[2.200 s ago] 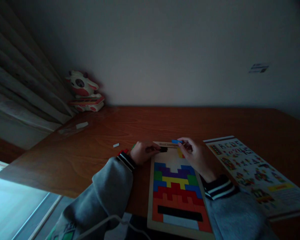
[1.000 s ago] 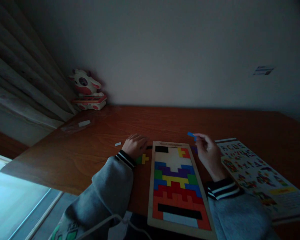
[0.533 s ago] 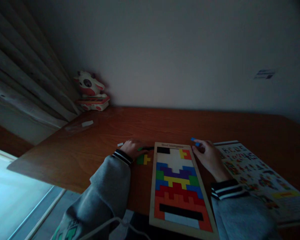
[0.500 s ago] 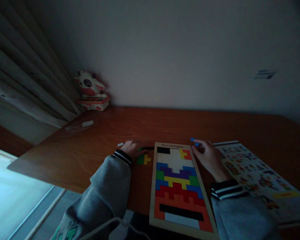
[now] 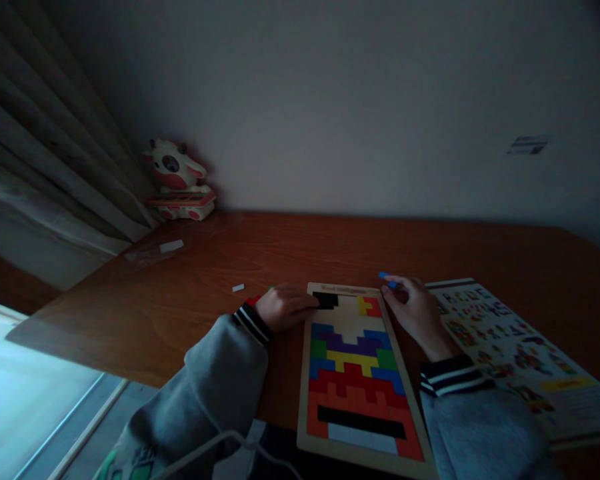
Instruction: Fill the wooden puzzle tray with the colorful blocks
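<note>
A wooden tray puzzle (image 5: 303, 400) lies lengthwise before me, partly filled with coloured block pieces. Its upper middle shows bare pale wood, with a yellow piece and a red piece (image 5: 373, 307) at the upper right. My left hand (image 5: 286, 309) reaches over the tray's upper left edge, fingers pinched on a black puzzle piece (image 5: 325, 301) by the black corner; where one black shape ends and another begins is hard to see. Beyond the tray's right edge, my right hand (image 5: 415, 313) pinches a blue puzzle piece (image 5: 385, 275), raised slightly. Red and green bits (image 5: 253, 301) show behind my left wrist.
A printed pattern sheet (image 5: 510, 347) lies right of my right hand. One small white piece (image 5: 238, 288) sits left of my left hand. Farther back are a clear plastic wrapper with a white label (image 5: 171, 246) and a cow-shaped toy keyboard (image 5: 180, 180). A white cable (image 5: 230, 435) crosses my lap.
My left hand has moved right, from the loose pieces beside the tray to its upper left corner, bringing a black piece. My right hand stays nearly still with the blue piece.
</note>
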Motion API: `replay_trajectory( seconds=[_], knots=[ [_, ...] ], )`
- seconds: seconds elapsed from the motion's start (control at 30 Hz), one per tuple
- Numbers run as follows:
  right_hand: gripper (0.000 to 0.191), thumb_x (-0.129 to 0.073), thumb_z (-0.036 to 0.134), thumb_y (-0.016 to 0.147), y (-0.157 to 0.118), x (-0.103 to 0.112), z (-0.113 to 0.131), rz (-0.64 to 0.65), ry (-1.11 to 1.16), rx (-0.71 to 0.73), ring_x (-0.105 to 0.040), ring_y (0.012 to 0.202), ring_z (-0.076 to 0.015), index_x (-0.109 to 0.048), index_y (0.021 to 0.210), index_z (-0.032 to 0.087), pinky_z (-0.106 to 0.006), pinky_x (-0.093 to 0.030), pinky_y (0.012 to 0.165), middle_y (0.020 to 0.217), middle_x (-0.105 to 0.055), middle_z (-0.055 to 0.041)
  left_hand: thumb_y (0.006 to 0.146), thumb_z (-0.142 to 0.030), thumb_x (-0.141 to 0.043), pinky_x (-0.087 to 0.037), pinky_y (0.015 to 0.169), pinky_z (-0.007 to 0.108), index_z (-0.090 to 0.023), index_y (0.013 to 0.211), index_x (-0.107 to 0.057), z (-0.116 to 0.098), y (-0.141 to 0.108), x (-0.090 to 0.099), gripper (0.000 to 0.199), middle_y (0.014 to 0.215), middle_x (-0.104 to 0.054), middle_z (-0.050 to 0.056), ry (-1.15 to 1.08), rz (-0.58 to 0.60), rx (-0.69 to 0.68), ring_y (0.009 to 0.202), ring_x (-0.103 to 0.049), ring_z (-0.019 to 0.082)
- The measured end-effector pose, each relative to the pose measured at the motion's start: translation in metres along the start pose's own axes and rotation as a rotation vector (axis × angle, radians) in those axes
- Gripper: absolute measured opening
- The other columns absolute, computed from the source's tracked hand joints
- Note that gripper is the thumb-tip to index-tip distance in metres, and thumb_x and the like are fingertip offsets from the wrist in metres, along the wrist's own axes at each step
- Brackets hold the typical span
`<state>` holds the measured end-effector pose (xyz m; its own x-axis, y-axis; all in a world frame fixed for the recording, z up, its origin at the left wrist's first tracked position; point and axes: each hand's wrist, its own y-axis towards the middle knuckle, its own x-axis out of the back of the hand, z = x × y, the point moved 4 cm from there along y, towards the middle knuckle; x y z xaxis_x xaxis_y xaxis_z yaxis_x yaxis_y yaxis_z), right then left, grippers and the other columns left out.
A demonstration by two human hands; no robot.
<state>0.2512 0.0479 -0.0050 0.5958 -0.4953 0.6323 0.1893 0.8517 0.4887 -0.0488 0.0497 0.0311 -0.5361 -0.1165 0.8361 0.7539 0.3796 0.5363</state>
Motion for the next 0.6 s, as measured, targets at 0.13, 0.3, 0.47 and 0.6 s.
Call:
replay_trajectory(
  seconds=[0.13,0.3,0.47,0.6],
  knots=[
    [0.038,-0.053,0.047,0.088,-0.001,0.000,0.001,0.006,0.004,0.007,-0.064,0.080,-0.0225,-0.069,0.105,0.017,-0.041,-0.054,0.075,0.097,-0.068,-0.0121,0.100,-0.028,-0.051,-0.057,0.085,0.031,-0.018,0.106,-0.071,-0.017,0.010,-0.015,0.023,0.102,-0.077,0.007,-0.057,0.046,-0.079,0.092,-0.072,0.017],
    [0.038,-0.053,0.047,0.088,-0.001,0.000,0.003,0.011,0.019,0.017,-0.065,0.080,-0.0227,-0.068,0.105,0.017,-0.040,-0.054,0.074,0.099,-0.068,-0.0129,0.101,-0.028,-0.050,-0.058,0.084,0.032,-0.016,0.107,-0.071,-0.015,0.010,-0.020,0.025,0.102,-0.076,0.008,-0.062,0.048,-0.047,0.091,-0.072,0.018],
    [0.038,-0.053,0.048,0.088,-0.001,0.000,0.004,0.004,0.035,0.024,-0.065,0.079,-0.0225,-0.068,0.105,0.018,-0.041,-0.055,0.074,0.098,-0.069,-0.0127,0.101,-0.027,-0.049,-0.057,0.086,0.034,-0.016,0.107,-0.071,-0.014,0.009,-0.023,0.025,0.106,-0.075,0.009,-0.040,0.097,-0.047,0.097,-0.071,0.019],
    [0.038,-0.053,0.048,0.088,-0.001,0.000,0.004,0.002,0.047,0.018,-0.066,0.077,-0.0212,-0.068,0.105,0.018,-0.040,-0.055,0.073,0.097,-0.069,-0.0116,0.099,-0.024,-0.050,-0.057,0.087,0.033,-0.017,0.106,-0.072,-0.020,0.011,-0.022,0.024,0.100,-0.077,0.007,-0.049,0.132,-0.114,0.096,-0.071,0.019]
  ],
)
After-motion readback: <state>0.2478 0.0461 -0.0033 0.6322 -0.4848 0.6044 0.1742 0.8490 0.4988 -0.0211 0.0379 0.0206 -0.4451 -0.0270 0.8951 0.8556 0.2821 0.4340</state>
